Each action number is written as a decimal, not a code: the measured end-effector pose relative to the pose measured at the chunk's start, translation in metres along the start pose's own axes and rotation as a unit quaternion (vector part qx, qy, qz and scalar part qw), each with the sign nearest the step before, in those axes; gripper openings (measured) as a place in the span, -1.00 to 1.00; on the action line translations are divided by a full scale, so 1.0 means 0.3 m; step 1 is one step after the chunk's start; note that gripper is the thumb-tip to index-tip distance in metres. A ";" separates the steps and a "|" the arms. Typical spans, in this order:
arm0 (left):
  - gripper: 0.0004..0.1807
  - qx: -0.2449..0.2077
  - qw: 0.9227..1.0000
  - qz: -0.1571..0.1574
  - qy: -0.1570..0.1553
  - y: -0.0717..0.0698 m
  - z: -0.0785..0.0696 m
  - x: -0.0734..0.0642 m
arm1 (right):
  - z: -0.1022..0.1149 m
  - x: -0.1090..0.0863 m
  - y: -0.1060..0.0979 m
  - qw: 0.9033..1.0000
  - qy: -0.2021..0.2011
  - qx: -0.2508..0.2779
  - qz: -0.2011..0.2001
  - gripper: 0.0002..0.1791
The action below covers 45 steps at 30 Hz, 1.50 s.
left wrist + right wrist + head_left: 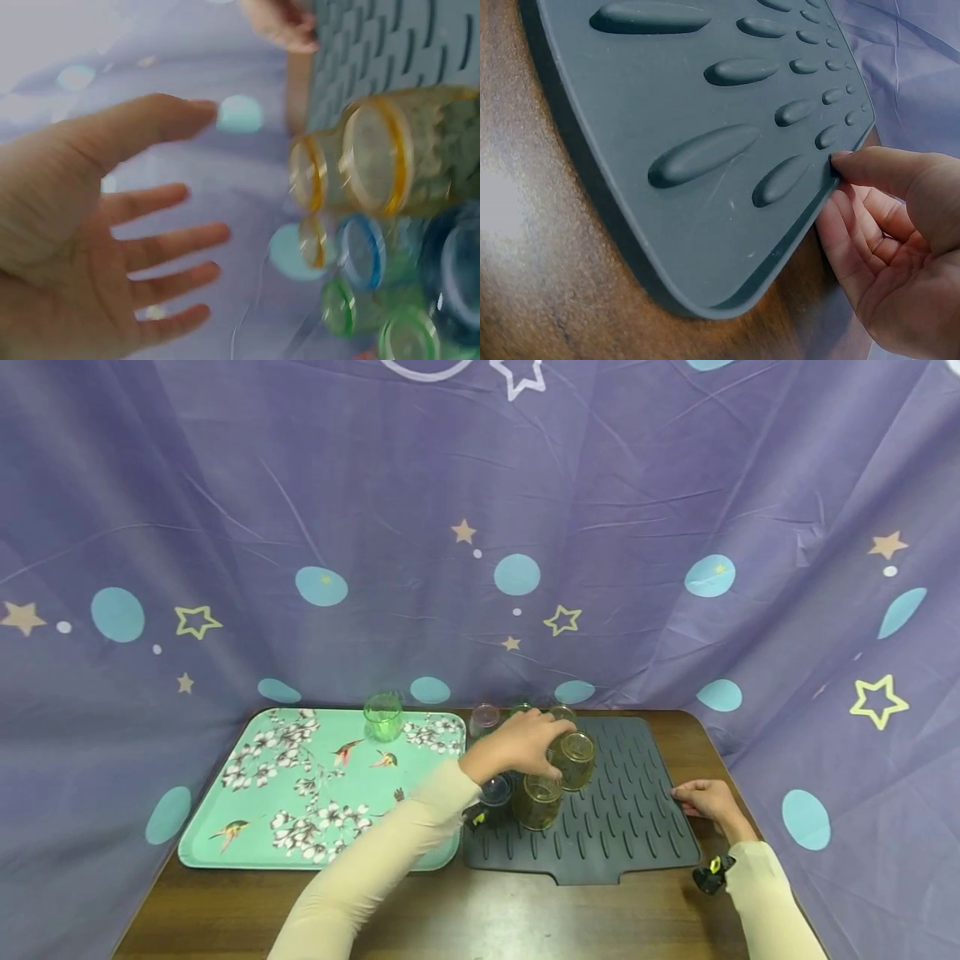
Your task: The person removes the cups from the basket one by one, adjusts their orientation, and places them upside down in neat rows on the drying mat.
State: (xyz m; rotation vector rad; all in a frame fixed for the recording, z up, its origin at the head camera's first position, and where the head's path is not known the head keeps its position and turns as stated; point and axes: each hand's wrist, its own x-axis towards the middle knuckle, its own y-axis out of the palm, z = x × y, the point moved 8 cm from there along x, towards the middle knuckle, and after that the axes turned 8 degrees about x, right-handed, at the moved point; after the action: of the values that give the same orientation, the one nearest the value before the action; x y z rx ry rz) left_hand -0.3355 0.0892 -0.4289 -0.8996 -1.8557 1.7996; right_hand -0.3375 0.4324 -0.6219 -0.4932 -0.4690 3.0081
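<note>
My left hand [519, 745] hovers over a cluster of coloured glasses, its fingers spread and apart from them in the left wrist view. Two amber glasses [576, 767] stand nearest its fingertips and thumb. Under the hand are a dark blue glass [495, 790] and, farther back, a pink glass [485, 717]. A lighter blue glass [362, 251] and green glasses [409, 337] show in the left wrist view. The glasses stand on a dark grey drying mat [630, 802]. At the mat's right edge, my right hand [708, 802] pinches the rim between thumb and fingers.
To the left lies a mint tray [330, 802] with flowers and birds, holding a green glass [383, 720] near its back edge. Both tray and mat lie on a wooden table [480, 902]. A purple curtain [420, 568] hangs behind and at the sides.
</note>
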 end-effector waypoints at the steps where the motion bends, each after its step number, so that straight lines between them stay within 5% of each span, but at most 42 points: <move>1: -0.16 -0.032 0.999 -0.020 0.005 -0.027 0.017 -0.010 | 0.001 -0.001 -0.003 1.000 0.003 0.001 -0.003 -0.83; 5: -0.17 -0.150 0.984 -0.100 0.005 -0.106 0.108 -0.055 | -0.001 -0.004 -0.004 1.000 0.002 -0.003 -0.003 -0.83; 12: -0.17 -0.269 0.927 -0.258 -0.047 -0.156 0.321 -0.162 | -0.010 -0.009 -0.003 1.000 0.010 0.000 -0.003 -0.83; 17: -0.17 -0.303 0.876 -0.358 -0.113 -0.121 0.497 -0.261 | -0.010 -0.011 0.000 1.000 0.015 0.003 -0.004 -0.84; 22: -0.20 -0.312 0.827 -0.436 -0.169 -0.032 0.659 -0.361 | -0.004 -0.006 -0.003 1.000 0.014 0.004 -0.006 -0.84; 29: 0.06 -0.354 0.780 -0.462 -0.228 0.118 0.806 -0.453 | 0.000 -0.004 -0.009 1.000 0.016 -0.006 -0.013 -0.85; 35: 0.19 -0.432 0.734 -0.440 -0.284 0.240 0.892 -0.482 | -0.008 -0.003 -0.009 1.000 0.014 -0.010 -0.014 -0.84; 39: 0.22 -0.463 0.720 -0.410 -0.315 0.313 0.934 -0.486 | -0.009 -0.005 -0.006 1.000 0.012 -0.005 -0.013 -0.84; 45: 0.24 -0.476 0.720 -0.371 -0.343 0.381 0.969 -0.486 | -0.004 -0.006 0.001 1.000 0.013 -0.003 -0.015 -0.85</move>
State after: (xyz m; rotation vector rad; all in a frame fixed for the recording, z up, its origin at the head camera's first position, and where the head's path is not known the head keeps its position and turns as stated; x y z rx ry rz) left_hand -0.4105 -0.2263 -0.5460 0.4395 -3.0526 0.5745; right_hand -0.3354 0.4321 -0.6226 -0.5204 -0.4785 2.9694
